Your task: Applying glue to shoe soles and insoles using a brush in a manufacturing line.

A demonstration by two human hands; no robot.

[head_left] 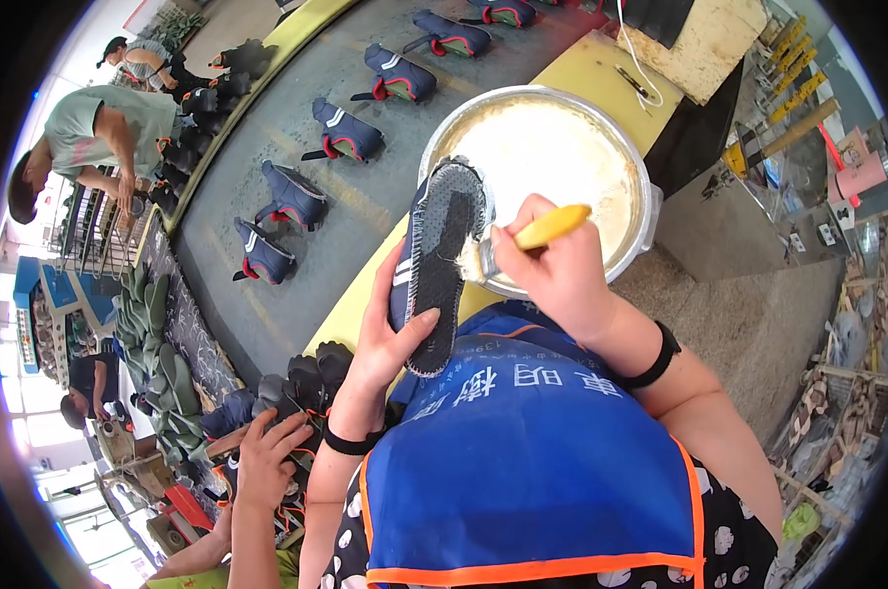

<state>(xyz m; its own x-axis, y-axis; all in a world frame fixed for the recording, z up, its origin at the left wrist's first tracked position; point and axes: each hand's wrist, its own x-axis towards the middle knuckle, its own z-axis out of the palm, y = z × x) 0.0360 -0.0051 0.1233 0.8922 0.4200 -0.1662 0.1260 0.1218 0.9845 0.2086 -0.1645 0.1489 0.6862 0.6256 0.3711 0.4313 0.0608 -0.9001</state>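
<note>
My left hand (pixel 377 329) grips a dark blue shoe upper (pixel 434 270) near its lower end, thumb across its underside. That stitched black underside faces up, and a wet sheen shows on its upper part. In my right hand (pixel 560 270) is a paint brush (pixel 552 227) with a yellow handle. Its whitish bristles touch the right edge of the shoe's underside. Just beyond both hands stands a large round metal basin (pixel 650 201) of creamy white liquid, its near rim partly hidden by my right hand.
Several blue shoe uppers (pixel 344 130) with red edging sit in a row on the grey conveyor belt (pixel 218 211). A yellow ledge (pixel 365 299) runs along it. Nearby on the left, a co-worker's hand (pixel 267 456) reaches toward dark shoes (pixel 306 383). Other people work across the belt.
</note>
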